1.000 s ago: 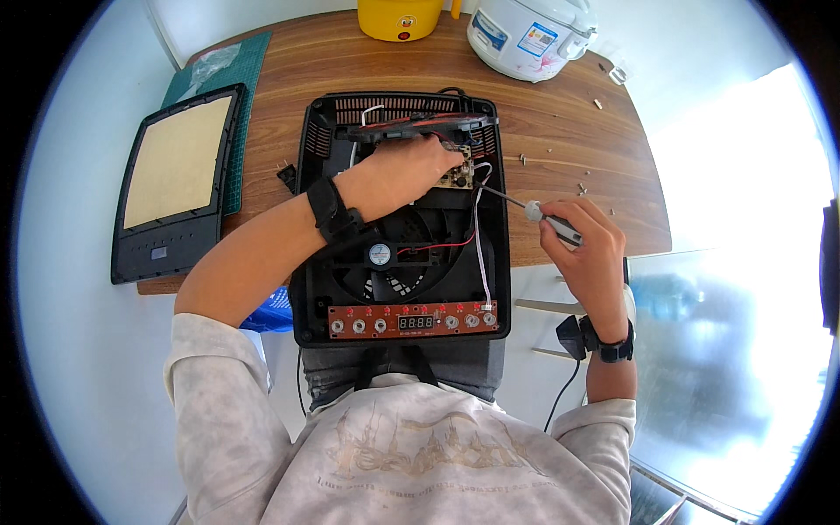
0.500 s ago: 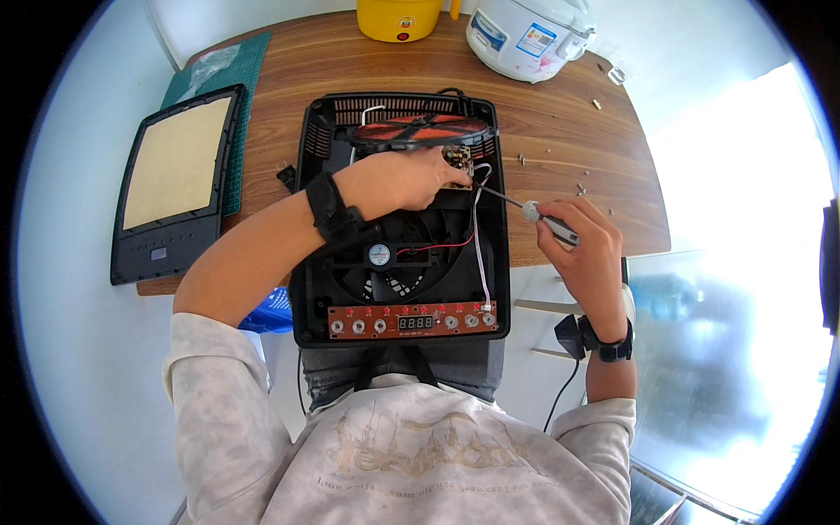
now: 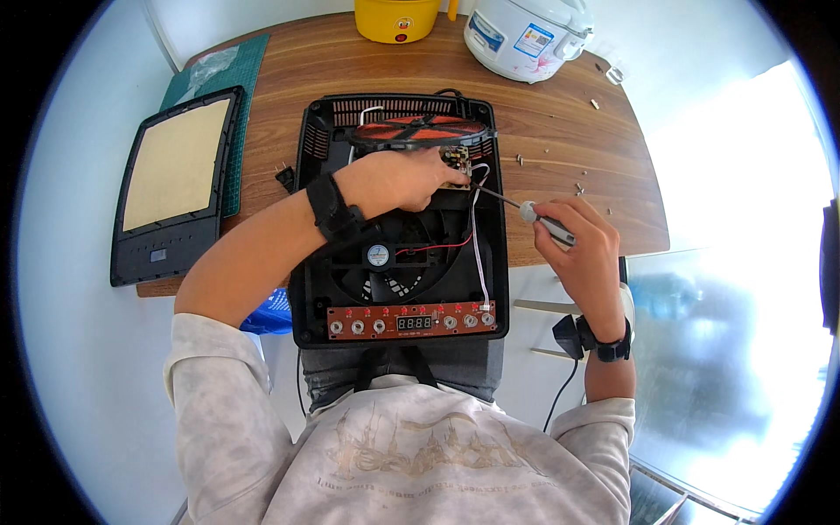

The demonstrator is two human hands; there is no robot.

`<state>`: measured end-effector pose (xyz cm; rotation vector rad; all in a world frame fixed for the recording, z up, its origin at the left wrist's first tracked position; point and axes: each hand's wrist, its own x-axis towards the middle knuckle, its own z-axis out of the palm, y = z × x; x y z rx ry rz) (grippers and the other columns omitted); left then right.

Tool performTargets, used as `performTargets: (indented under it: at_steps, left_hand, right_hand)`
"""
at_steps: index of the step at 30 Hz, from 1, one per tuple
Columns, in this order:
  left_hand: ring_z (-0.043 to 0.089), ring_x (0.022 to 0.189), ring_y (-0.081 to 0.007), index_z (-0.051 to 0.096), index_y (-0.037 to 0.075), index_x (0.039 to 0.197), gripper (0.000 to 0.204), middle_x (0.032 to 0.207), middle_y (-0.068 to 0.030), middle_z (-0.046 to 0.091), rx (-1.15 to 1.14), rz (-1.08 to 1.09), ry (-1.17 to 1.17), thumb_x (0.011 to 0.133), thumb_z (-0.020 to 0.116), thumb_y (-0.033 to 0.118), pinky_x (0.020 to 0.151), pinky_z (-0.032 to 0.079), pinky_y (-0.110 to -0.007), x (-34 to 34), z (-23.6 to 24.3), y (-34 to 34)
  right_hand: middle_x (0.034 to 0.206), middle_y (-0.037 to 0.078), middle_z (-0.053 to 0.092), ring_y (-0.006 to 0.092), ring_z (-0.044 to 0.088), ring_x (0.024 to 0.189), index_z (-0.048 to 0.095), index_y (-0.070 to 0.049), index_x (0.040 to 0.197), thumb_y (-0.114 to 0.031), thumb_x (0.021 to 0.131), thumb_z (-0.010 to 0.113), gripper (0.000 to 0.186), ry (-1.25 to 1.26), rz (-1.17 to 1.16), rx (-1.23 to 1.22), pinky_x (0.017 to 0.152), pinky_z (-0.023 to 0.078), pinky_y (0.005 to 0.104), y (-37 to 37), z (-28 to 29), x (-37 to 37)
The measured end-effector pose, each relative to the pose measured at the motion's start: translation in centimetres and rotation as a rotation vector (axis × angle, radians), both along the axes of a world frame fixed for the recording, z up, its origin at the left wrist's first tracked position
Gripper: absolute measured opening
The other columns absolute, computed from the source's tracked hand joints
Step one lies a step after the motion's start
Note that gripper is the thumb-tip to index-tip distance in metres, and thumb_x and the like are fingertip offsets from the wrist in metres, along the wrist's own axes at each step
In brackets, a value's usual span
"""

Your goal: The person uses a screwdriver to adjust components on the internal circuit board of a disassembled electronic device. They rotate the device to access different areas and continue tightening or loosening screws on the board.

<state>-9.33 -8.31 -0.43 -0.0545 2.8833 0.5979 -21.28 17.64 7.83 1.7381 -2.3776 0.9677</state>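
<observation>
An induction cooker base (image 3: 313, 289) lies opened on the table's near edge, jutting out over my lap. Its coil (image 3: 420, 129), red-brown in a black frame, is tilted up near the far end. My left hand (image 3: 398, 181) reaches in below the coil and grips a small circuit board (image 3: 457, 159); some of its fingers are hidden. My right hand (image 3: 582, 232) is closed round the grey-and-white handle of a screwdriver (image 3: 528, 211). The shaft slants down-left, its tip at the board's right edge beside the white ribbon cable (image 3: 479, 254).
A fan (image 3: 378, 255) and a brown control board (image 3: 411, 322) sit in the base. At left, the black-framed top panel (image 3: 175, 166) overlaps a green cutting mat (image 3: 234, 149). A yellow pot (image 3: 398, 19) and white rice cooker (image 3: 516, 44) stand behind. Several screws (image 3: 580, 187) lie at right; a plug (image 3: 285, 178) at left.
</observation>
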Motion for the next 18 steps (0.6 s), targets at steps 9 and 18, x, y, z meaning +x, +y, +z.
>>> performTargets:
  at_steps: [9, 18]
  left_hand:
    - [0.065, 0.119, -0.0377, 0.052, 0.036, 0.153, 0.074, 0.132, -0.0194, 0.059, -0.091, -0.011, -0.016, 0.088, 0.064, 0.002, 0.098, 0.056, -0.045, 0.0, 0.1, 0.3]
    - [0.055, 0.132, -0.0463, 0.053, 0.030, 0.152, 0.081, 0.152, -0.0310, 0.039, -0.025, -0.008, -0.121, 0.079, 0.061, -0.005, 0.114, 0.046, -0.048, -0.3, 1.4, 0.4]
  right_hand:
    - [0.096, 0.012, 0.071, 0.0309, 0.071, 0.081, 0.075, -0.002, 0.101, -0.003, 0.085, 0.077, 0.016, 0.001, 0.008, -0.004, 0.074, 0.057, 0.0374, 0.0, 0.1, 0.0]
    - [0.095, 0.012, 0.071, 0.0314, 0.072, 0.081, 0.075, -0.002, 0.101, -0.003, 0.085, 0.077, 0.016, -0.001, 0.001, -0.033, 0.073, 0.057, 0.0374, 0.3, 0.0, -0.2]
